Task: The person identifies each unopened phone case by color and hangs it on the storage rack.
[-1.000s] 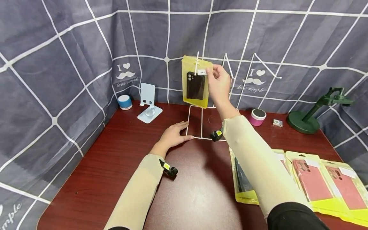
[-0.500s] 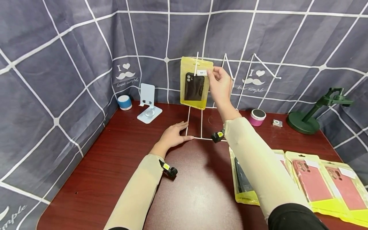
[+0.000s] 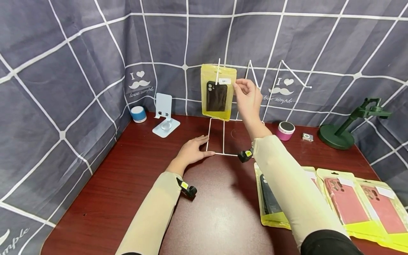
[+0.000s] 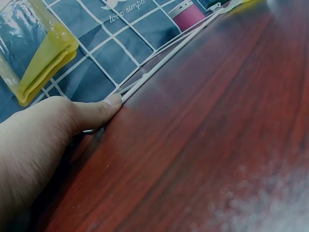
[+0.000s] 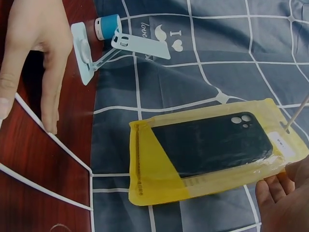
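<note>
A yellow-edged clear bag with a black phone case (image 3: 218,95) inside hangs on the left prong (image 3: 217,72) of a white wire rack (image 3: 224,138). My right hand (image 3: 249,101) pinches the bag's right edge near its white label, with thumb and fingertips at the very rim. In the right wrist view the bagged phone case (image 5: 212,145) hangs with the prong through its slot. My left hand (image 3: 192,150) rests at the rack's front left corner, fingers extended. In the left wrist view its thumb (image 4: 104,110) lies against the white wire.
Several bagged phone cases (image 3: 347,202) lie at the right of the red-brown table. Behind stand a blue speaker (image 3: 138,114), a phone stand (image 3: 165,117), a pink speaker (image 3: 285,131), a small silver player (image 3: 307,136) and a green stand (image 3: 338,136). Two more prongs (image 3: 296,74) rise to the right.
My right hand has shifted right and slightly down, from over the label's side to the bag's outer edge. The bag has swung slightly and now hangs straighter. My left hand stays put.
</note>
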{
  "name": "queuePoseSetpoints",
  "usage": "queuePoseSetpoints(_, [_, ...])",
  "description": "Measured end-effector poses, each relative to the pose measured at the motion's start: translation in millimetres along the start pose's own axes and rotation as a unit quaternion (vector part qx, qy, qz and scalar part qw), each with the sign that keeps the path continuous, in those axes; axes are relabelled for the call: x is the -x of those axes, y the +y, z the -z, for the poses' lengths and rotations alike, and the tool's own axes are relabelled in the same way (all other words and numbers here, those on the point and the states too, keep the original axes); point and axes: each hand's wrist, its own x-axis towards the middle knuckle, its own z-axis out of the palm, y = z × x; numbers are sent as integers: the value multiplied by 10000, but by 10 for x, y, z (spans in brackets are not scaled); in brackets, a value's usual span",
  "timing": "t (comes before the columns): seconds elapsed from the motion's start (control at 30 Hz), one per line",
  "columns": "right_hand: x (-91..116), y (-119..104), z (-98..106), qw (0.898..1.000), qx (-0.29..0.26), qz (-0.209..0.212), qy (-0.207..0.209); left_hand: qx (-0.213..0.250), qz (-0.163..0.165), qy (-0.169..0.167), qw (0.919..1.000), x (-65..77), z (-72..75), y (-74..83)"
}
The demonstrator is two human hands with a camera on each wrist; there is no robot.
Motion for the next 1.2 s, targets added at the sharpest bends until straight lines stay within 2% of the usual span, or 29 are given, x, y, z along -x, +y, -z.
queuePoseSetpoints(0.17, [53, 61, 56, 9984, -562, -52, -10, 15, 16, -16, 10000, 2, -7, -1])
queuePoseSetpoints(0.3, [111, 112, 131, 9939, -1081, -153, -145, 9, 17, -27, 10000, 1, -16, -7])
queuePoseSetpoints(0.53, [241, 107, 331, 9854, -1646, -348, -252, -8, 44, -62, 10000, 11, -5, 3])
queuePoseSetpoints(0.7, [351, 162, 466, 9821, -1780, -538, -295, 9, 52, -72, 10000, 21, 4, 11])
queuePoseSetpoints(0.9, [490, 306, 624, 9813, -1831, -469, -377, -2, 42, -68, 10000, 18, -2, 8])
queuePoseSetpoints(1.2, [747, 408, 1001, 9754, -2018, -660, -596, -9, -5, -31, 10000, 5, 7, 12])
